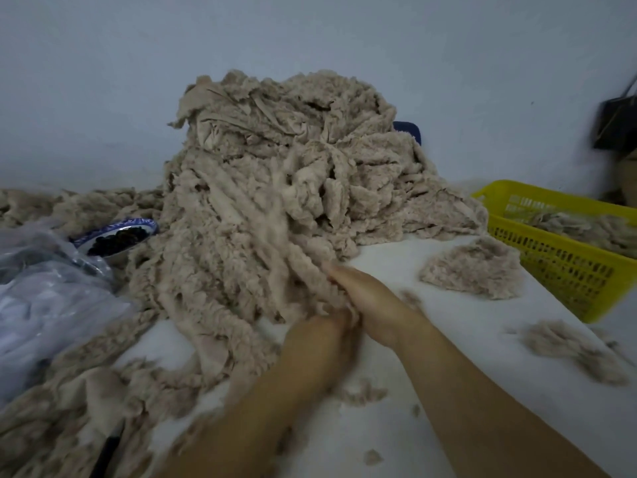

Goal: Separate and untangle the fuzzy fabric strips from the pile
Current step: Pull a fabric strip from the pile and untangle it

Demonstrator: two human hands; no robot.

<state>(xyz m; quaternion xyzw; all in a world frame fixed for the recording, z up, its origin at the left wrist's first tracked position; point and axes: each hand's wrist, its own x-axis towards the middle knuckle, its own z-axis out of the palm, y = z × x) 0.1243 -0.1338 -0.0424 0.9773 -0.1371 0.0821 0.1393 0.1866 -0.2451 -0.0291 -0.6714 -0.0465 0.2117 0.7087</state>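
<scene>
At near edge of pile (275, 174) | left hand (319, 339), right hand (362, 294) touching strips (303, 267)

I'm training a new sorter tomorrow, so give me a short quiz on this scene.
1. True or false: the yellow basket is empty.
2. Where are the left hand and right hand? A) at the near edge of the pile; B) in the basket; C) raised above the pile.
3. Fill in: the blue-rimmed bowl sits on the person's ____ of the pile.
Key: 1 false, it holds fuzzy strips; 2 A; 3 left.
</scene>
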